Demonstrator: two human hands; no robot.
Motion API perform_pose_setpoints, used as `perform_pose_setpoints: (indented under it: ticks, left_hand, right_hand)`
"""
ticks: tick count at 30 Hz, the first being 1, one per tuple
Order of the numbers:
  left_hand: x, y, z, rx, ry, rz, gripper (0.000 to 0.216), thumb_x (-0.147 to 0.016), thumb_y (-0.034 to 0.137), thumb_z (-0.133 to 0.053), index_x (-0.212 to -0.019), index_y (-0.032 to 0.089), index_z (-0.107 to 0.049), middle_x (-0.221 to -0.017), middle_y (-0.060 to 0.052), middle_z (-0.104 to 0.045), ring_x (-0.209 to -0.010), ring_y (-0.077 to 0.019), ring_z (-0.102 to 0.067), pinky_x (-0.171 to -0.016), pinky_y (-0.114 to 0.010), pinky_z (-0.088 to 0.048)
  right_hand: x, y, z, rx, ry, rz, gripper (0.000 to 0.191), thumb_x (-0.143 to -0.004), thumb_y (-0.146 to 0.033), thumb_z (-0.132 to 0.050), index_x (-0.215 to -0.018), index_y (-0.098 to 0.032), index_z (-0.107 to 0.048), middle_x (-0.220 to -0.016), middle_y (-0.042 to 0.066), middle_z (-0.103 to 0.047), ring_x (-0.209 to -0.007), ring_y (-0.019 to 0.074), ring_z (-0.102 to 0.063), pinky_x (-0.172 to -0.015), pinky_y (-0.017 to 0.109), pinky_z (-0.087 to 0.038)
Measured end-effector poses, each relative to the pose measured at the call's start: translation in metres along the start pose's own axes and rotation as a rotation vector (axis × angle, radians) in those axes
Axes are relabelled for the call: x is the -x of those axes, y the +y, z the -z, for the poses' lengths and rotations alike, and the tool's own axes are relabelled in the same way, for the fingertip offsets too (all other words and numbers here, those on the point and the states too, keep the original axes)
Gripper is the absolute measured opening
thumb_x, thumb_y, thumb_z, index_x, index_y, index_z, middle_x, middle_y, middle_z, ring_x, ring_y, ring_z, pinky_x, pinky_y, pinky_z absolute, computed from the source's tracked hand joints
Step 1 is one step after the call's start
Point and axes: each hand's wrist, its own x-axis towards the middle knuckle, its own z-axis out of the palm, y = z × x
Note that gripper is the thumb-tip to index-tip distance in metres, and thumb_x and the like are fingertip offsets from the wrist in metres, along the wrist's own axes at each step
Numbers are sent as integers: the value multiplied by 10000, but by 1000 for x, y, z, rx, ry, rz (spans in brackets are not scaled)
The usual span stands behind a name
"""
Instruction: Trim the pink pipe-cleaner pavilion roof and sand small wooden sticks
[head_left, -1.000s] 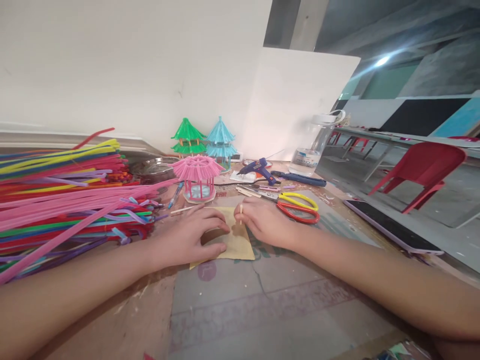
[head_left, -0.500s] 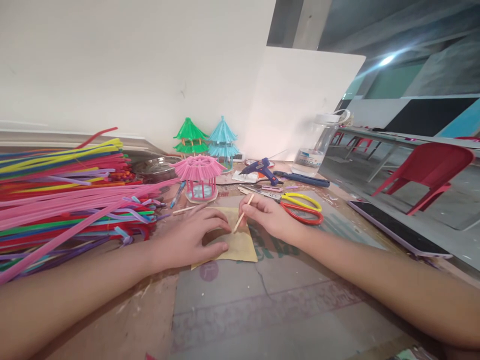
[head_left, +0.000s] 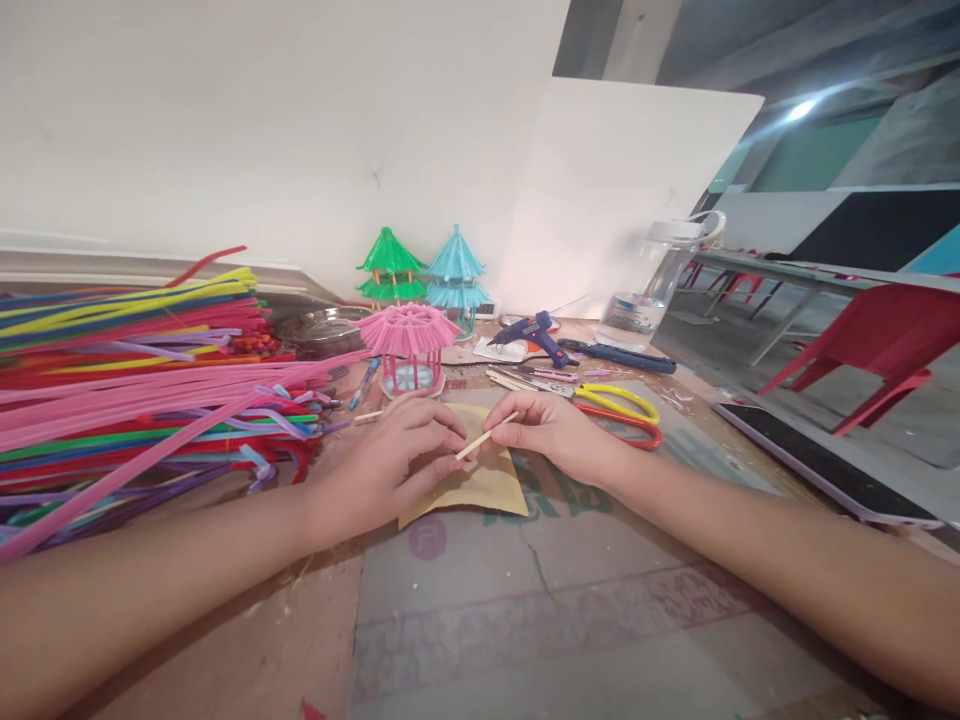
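A short, pale wooden stick [head_left: 486, 437] slants between my two hands above a yellow sheet of paper [head_left: 480, 492]. The thumb and fingers of my right hand [head_left: 551, 432] pinch its upper part. At its lower end, the thumb and fingertips of my left hand [head_left: 397, 450] close in on it, the exact contact partly hidden. Beneath both hands the paper lies on a printed grey board [head_left: 555, 620]. Just behind my left hand stands a small pavilion with a pink pipe-cleaner roof [head_left: 409, 330]. Scissors [head_left: 619, 403] with yellow and red handles lie beyond my right wrist.
Bundles of pipe cleaners [head_left: 150, 400] fill the left side. Green [head_left: 390, 265] and light blue [head_left: 456, 268] pavilions stand behind. Farther right are a blue glue gun [head_left: 536, 338], a water bottle [head_left: 637, 300] and a phone [head_left: 817, 460] by the table edge.
The stick has tipped from steep to a flatter slant, lifted off the paper. My left fingers have drawn together towards its lower end. The view has shifted slightly.
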Motion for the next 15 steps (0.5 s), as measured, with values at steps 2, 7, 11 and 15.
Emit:
perform_pose_setpoints:
  ticks: [2, 7, 11, 15]
  left_hand:
    - [1, 0, 0, 0, 12, 2, 196, -999, 258, -472, -966, 204, -657, -1001, -40, -612, -990, -186, -547, -908, -340, -383]
    - [1, -1, 1, 13, 5, 14, 214, -1001, 318, -478, -956, 212, -658, -996, -34, -610, -981, -187, -546, -902, -342, -382]
    - [0, 1, 2, 40, -21, 40, 269, -1003, 371, -454, -925, 208, -654, -1016, -45, -613, -1006, -200, -547, -932, -366, -378]
    - [0, 3, 3, 39, -29, 50, 284, -1010, 351, -425, -924, 209, -656, -1019, -53, -621, -1013, -201, -548, -944, -370, -373]
  right_hand:
    - [0, -1, -1, 41, 12, 0, 231, -646, -341, -819, -746, -191, -674, -659, -27, -687, -643, 118, -620, -657, 251, -458]
    - [-1, -2, -1, 140, 32, 15, 207, -675, -364, -767, -745, -188, -683, -596, -43, -610, -584, 107, -535, -584, 251, -391]
    - [-1, -1, 0, 176, 46, 13, 235, -670, -389, -755, -752, -181, -683, -576, -49, -584, -559, 100, -487, -547, 248, -344]
    - [-1, 1, 0, 181, 38, 13, 246, -670, -399, -758, -758, -182, -682, -573, -48, -580, -556, 101, -486, -545, 250, -346]
